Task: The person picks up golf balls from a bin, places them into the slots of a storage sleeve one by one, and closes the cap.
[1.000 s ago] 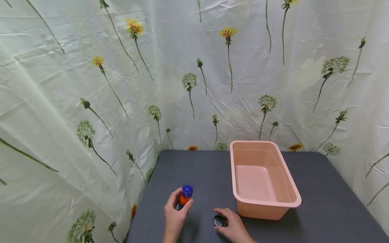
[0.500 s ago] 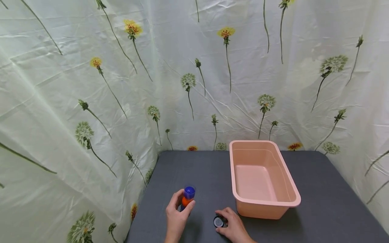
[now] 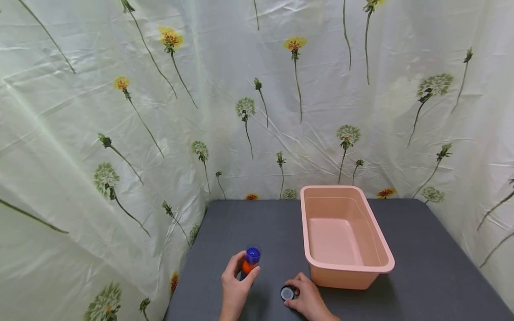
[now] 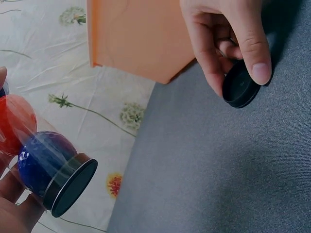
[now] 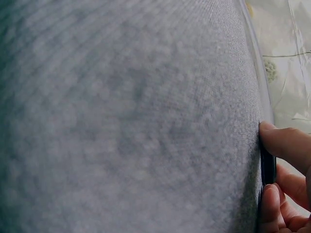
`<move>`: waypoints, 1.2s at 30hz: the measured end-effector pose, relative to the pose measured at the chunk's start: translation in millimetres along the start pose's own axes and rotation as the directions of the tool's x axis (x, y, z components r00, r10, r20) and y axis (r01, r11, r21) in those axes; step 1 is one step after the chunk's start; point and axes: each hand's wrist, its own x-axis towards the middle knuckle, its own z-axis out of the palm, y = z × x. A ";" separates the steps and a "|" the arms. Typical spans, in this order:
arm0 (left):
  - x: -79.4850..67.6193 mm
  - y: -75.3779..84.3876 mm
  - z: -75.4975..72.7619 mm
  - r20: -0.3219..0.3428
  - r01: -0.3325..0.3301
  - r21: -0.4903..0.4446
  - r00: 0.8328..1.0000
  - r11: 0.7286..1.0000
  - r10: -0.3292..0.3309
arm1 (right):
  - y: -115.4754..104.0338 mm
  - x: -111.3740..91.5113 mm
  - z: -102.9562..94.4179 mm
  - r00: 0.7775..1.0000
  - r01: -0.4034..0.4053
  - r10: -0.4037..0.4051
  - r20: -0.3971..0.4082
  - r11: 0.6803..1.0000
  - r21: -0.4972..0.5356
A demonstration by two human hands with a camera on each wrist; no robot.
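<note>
My left hand (image 3: 236,285) grips a clear tube (image 3: 246,272) upright over the table. Stacked inside are a blue ball (image 3: 253,253) on top, an orange ball (image 3: 249,266) in the middle and another blue ball (image 4: 46,162) at the bottom, just above a black end cap (image 4: 75,187). To the right, my right hand (image 3: 307,298) pinches a round black lid (image 3: 287,293) by its rim, thumb on one side and fingers on the other. In the right wrist view the lid (image 5: 268,170) shows edge-on, right at the table's surface.
A pink plastic basin (image 3: 339,267) stands on the dark grey table (image 3: 265,223), just beyond and right of my right hand. Behind the table and along its left side hangs a pale curtain (image 3: 225,80) printed with dandelions.
My left hand has drifted a little to the right with the tube. The right hand's fingers have closed in on the lid, which stays about where it was. The head view has turned slightly right.
</note>
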 end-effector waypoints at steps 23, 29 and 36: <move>-4.2 2.3 5.7 0.091 -0.017 0.003 0.996 1.000 0.017 | -11.6 3.5 -8.5 0.997 0.071 -0.070 0.022 0.997 -0.035; -5.4 2.3 6.5 0.115 -0.005 -0.001 0.993 1.000 0.005 | -18.9 1.9 -11.1 0.997 0.071 -0.071 0.018 0.997 -0.012; -5.1 0.3 5.3 0.124 -0.032 -0.029 0.992 0.999 0.035 | -26.8 3.1 -15.7 0.998 0.054 -0.055 0.010 0.997 0.048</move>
